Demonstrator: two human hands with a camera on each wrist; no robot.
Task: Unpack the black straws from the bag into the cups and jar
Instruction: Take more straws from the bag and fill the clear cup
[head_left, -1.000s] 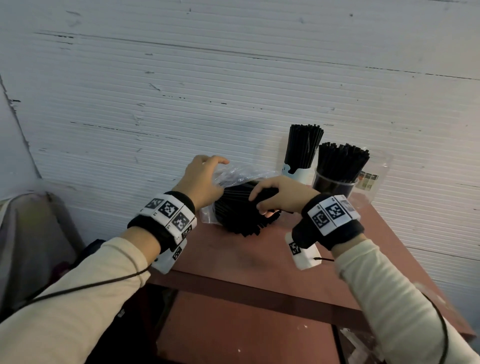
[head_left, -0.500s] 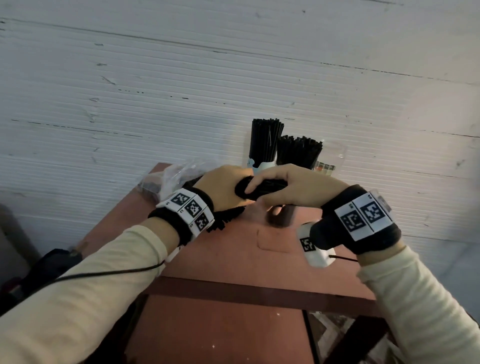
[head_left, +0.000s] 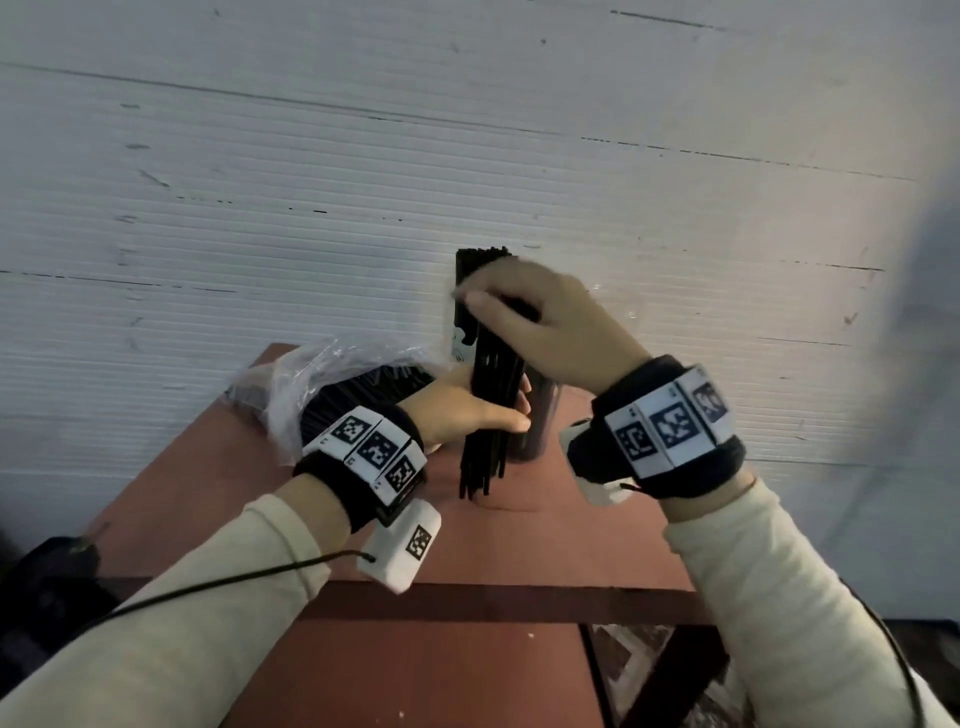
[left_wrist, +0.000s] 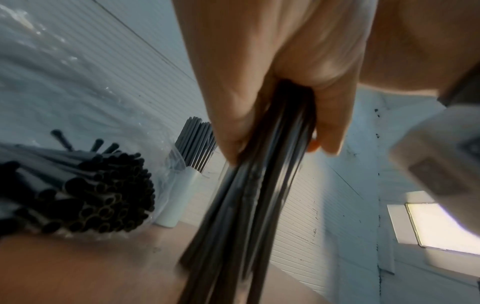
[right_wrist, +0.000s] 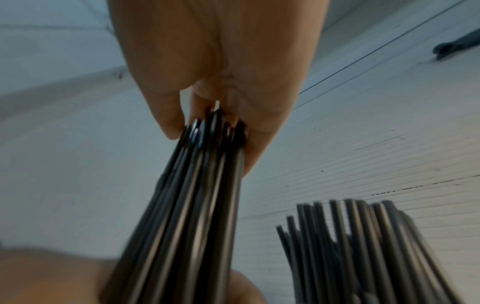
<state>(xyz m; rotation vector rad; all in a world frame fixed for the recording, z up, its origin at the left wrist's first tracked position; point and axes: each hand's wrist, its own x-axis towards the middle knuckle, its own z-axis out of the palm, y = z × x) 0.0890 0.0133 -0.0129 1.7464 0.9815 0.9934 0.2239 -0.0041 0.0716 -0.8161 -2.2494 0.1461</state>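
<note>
Standing a bundle of black straws (head_left: 488, 410) upright on the reddish surface (head_left: 467, 545), the person has both hands on it, and the arrangement looks chosen to square up the ends before the bundle goes into a container. The left hand (head_left: 462, 410) wraps around the lower middle of the bundle, thumb on the near side and the fingers hidden behind it, which keeps the straws from splaying; the left wrist view shows that hand clenched around the dark shafts. The right hand (head_left: 550, 322) sits over the top, its fingertips gathered on the upper ends as if to press or tap them level, and the right wrist view shows fingers and thumb pinching those tips. The lower ends appear to meet the surface, though blur makes that contact hard to confirm. To the left lies the clear plastic bag (head_left: 332, 374), open toward the hands and holding many more straws, so plenty remains to unpack. Just behind the bundle stands a white cup (head_left: 460, 343) already packed with straws, placed near the far wall (head_left: 467, 156). A dark container (head_left: 537, 421) stands just right of the bundle; I judge it the likely next destination.
</note>
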